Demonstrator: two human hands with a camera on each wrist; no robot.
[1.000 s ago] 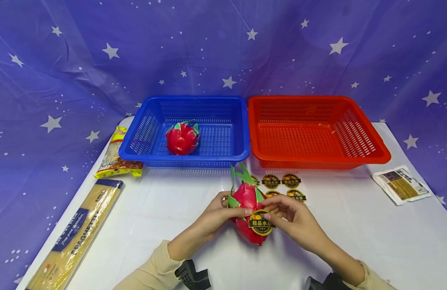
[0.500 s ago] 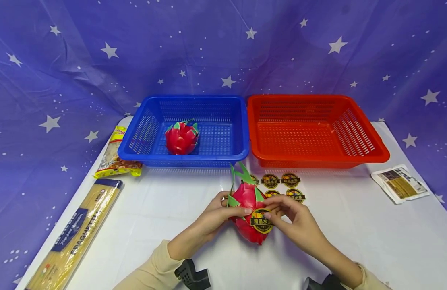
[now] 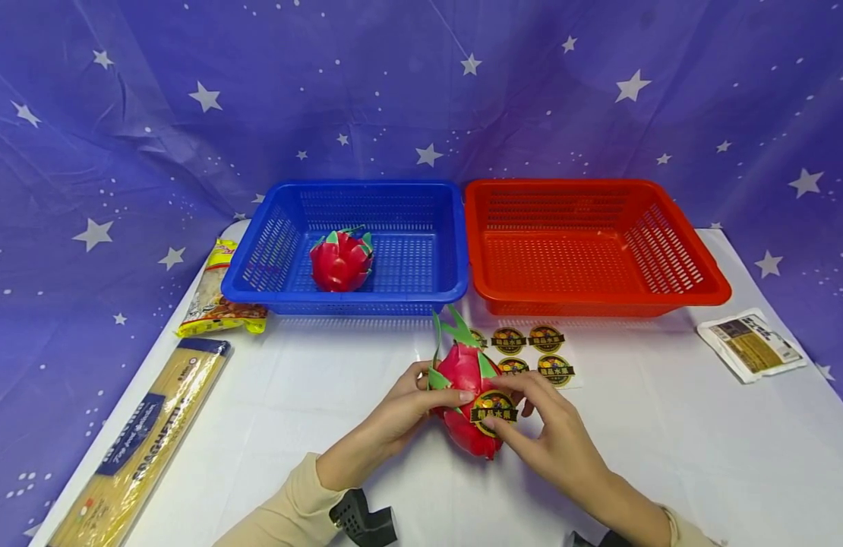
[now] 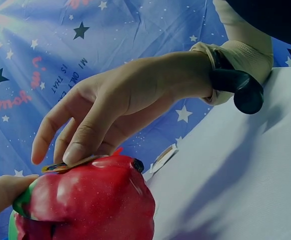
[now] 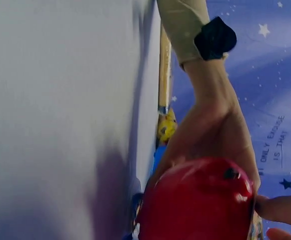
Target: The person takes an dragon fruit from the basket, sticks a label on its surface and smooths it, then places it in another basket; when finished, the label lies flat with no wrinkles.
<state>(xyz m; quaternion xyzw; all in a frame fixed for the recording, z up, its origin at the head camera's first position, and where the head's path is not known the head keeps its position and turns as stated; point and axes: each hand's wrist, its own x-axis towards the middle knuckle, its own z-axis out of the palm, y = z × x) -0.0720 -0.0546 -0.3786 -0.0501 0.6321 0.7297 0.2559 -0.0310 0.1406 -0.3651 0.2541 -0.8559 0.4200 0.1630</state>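
A red dragon fruit (image 3: 460, 370) with green leaf tips stands tilted in the left hand (image 3: 409, 406), which grips it from the left with the thumb across its front. A round black-and-gold sticker (image 3: 495, 410) lies against the fruit's right front. With its thumb the right hand (image 3: 554, 429) presses on that sticker; its other fingers reach loosely over the fruit's right side. In the left wrist view the sticker (image 4: 60, 168) shows edge-on beneath the thumb. The right wrist view shows the fruit's (image 5: 198, 205) rounded bottom, its sticker hidden. A sheet of similar stickers (image 3: 547, 339) lies behind the fruit.
Behind stand a blue basket (image 3: 346, 308) with another dragon fruit (image 3: 341, 262) in it and a red basket (image 3: 599, 310). At left lie a spaghetti pack (image 3: 148, 433) and a yellow food bag (image 3: 219, 300). A white-and-brown packet (image 3: 751, 346) lies at right.
The right hand has shifted slightly left, its thumb moving from the sticker's right edge onto its lower front. The sticker lies closer against the fruit. The left hand keeps its grip.
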